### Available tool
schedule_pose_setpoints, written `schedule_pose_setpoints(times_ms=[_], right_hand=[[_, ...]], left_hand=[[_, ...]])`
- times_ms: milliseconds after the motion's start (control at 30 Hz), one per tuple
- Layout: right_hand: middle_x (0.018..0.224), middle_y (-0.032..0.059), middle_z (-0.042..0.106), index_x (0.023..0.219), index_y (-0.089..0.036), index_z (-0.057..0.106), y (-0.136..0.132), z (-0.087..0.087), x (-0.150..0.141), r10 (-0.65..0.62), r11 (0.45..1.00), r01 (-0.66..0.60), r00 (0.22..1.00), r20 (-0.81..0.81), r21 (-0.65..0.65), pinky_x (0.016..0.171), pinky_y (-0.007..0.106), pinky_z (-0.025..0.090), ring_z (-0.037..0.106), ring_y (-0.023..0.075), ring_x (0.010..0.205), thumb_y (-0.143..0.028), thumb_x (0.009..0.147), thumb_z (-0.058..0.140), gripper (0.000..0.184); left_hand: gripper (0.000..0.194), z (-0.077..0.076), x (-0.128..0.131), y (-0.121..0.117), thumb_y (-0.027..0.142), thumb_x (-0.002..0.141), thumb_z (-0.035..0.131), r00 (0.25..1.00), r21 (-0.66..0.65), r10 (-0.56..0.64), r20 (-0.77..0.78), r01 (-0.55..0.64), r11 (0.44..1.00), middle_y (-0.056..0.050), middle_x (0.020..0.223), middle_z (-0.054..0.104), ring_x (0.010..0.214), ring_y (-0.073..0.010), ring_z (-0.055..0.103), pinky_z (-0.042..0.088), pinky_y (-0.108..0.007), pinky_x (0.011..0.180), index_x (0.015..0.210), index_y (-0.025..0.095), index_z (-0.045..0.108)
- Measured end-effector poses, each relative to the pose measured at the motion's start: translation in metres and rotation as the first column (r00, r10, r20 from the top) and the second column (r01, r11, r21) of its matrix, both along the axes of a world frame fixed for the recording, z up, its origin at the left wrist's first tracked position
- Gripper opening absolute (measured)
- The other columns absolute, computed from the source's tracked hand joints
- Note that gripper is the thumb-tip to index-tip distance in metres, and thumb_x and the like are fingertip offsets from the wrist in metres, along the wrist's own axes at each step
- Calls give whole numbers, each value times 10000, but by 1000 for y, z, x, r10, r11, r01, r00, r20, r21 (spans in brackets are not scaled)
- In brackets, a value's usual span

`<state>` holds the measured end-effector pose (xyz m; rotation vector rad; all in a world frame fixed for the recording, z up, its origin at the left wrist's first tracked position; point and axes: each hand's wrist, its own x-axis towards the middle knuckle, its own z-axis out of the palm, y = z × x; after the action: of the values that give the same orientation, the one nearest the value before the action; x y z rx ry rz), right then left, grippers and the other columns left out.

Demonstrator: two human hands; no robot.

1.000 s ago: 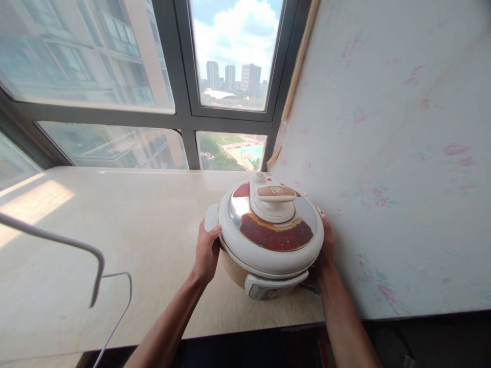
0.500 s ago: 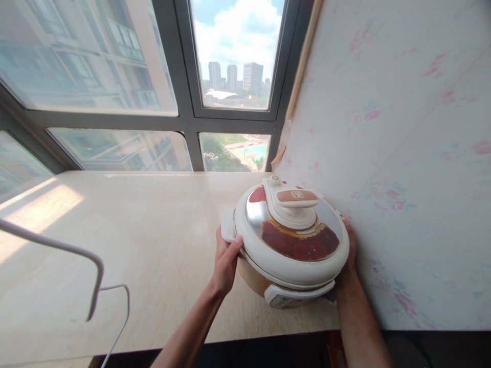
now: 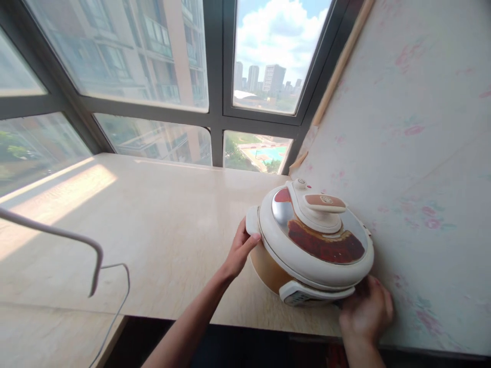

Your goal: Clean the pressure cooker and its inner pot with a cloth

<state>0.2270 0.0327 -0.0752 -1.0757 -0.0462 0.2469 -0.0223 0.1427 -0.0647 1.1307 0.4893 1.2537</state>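
A person's left hand (image 3: 238, 254) has hold of the big round cooker (image 3: 307, 260). It is partly closed, with the thumb against the cooker's side, just below the lid edge. The other fingers curl by the white side handle (image 3: 252, 221), and their tips are hidden.

The right hand (image 3: 366, 313) is blurry. It is bent, low down by the cooker's other side, near the wall (image 3: 433, 168). Its fingertips are out of sight, so one cannot tell how far open it is, or if it grips or just touches.

The cooker is between the two hands, on the pale counter (image 3: 164, 220). Its front panel (image 3: 316, 296) is just left of the right hand. The lid handle (image 3: 325, 203) is up between the hands, a bit farther away than both.

The cooker looks heavy and hard, and it should not squash. Its round, smooth sides may be slippery. The best hold is likely one hand on each side, low down or under the side handles. The lid handle looks like a poor place to lift it all from. The wall is close to the right hand, so fingers could get pinched there.
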Motion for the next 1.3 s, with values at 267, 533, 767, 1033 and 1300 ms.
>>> schedule_pose_setpoints(times_ms=[267, 533, 767, 1033, 1300], right_hand=[[572, -27, 474, 599, -210, 494, -81, -87, -125, 851, 479, -768, 524, 12, -426, 504, 256, 382, 440, 122, 523, -624, 911, 621, 534], [664, 29, 635, 699, -186, 634, 38, -69, -187, 996, 27, -815, -29, 87, -579, 590, 284, 457, 559, 164, 611, -638, 863, 638, 481], [711, 43, 659, 749, -186, 641, 62, -84, -193, 982, 163, -806, 75, 174, -569, 592, 285, 496, 596, 174, 631, -619, 897, 598, 460], [676, 13, 613, 749, -184, 653, 53, -80, -190, 951, 203, -692, -30, 309, -693, 618, 274, 417, 546, 159, 640, -474, 966, 539, 379], [704, 13, 627, 758, -194, 651, 52, -82, -192, 935, 221, -655, -70, 349, -723, 631, 274, 401, 542, 161, 658, -446, 985, 521, 363]], left_hand=[[379, -63, -74, -14, 435, 816, 751, 933, -185, 197, -300, -259, 948, -142, 1101, 768, 1055, -280, 717, 524, -470, 1001, 1079, 164, 725], [281, -87, -103, -47, 395, 817, 678, 750, -220, 579, -321, -653, 724, -89, 877, 757, 816, -201, 712, 569, -363, 811, 930, 142, 726], [263, -87, -101, -54, 396, 839, 662, 768, -139, 509, -390, -595, 791, -90, 871, 762, 820, -216, 724, 582, -380, 819, 926, 160, 740], [279, -88, -103, -63, 411, 862, 658, 757, -118, 493, -429, -588, 800, -100, 886, 771, 815, -222, 728, 587, -377, 813, 944, 161, 749], [273, -86, -103, -62, 411, 852, 675, 753, -134, 489, -440, -594, 793, -97, 881, 772, 808, -224, 734, 594, -369, 792, 946, 167, 750]])
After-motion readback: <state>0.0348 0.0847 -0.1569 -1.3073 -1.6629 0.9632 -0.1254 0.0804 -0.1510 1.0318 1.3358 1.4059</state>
